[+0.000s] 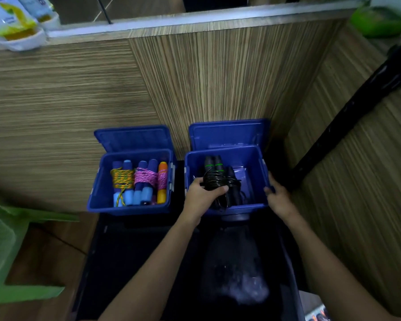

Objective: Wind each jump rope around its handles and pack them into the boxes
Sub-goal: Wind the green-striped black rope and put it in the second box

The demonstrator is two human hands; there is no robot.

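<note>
Two blue boxes with raised lids stand side by side on a black table. The left box (102, 181) holds three wound ropes: a yellow one (122, 179) and a pink one (144, 177) on blue handles, and a pink one on orange handles (162, 181). In the right box (255, 158) my left hand (200, 193) grips a wound black jump rope (214, 174) with green-ringed handles. A second black rope (233, 188) lies beside it. My right hand (278, 195) grips that box's right rim.
A wood-grain counter wall rises directly behind the boxes. A black pole (347, 112) slants along the right. A green plastic stool (7, 251) stands at the left. The black table (137, 262) extends toward me, with a grey glossy patch near its middle.
</note>
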